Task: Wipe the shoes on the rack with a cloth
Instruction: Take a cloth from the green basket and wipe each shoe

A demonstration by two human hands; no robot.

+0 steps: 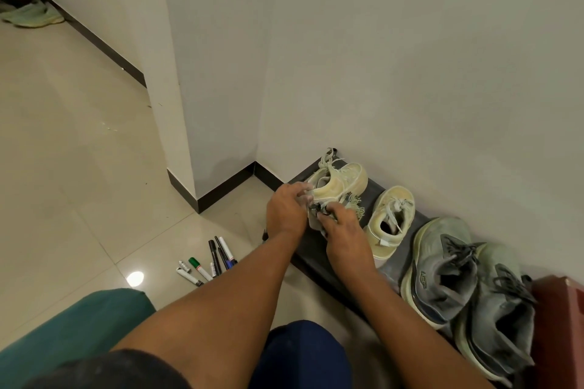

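A tiled floor (79, 167) meets white walls; a low dark rack (319, 256) runs along the wall. At its far end the left hand (286, 210) grips the heel of a tilted cream shoe (343, 181), while the right hand (343, 230) pinches a pale cloth (314, 221) against it. Its mate (392, 219) and two grey sneakers (442, 271) sit further along. Markers (211, 262) lie on the floor.

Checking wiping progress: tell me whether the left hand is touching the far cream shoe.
Touching. The head view shows the left hand with its fingertips on the heel of the far cream shoe.

Four shoes (392, 221) on the rack (319, 253); markers (211, 262) lie left.
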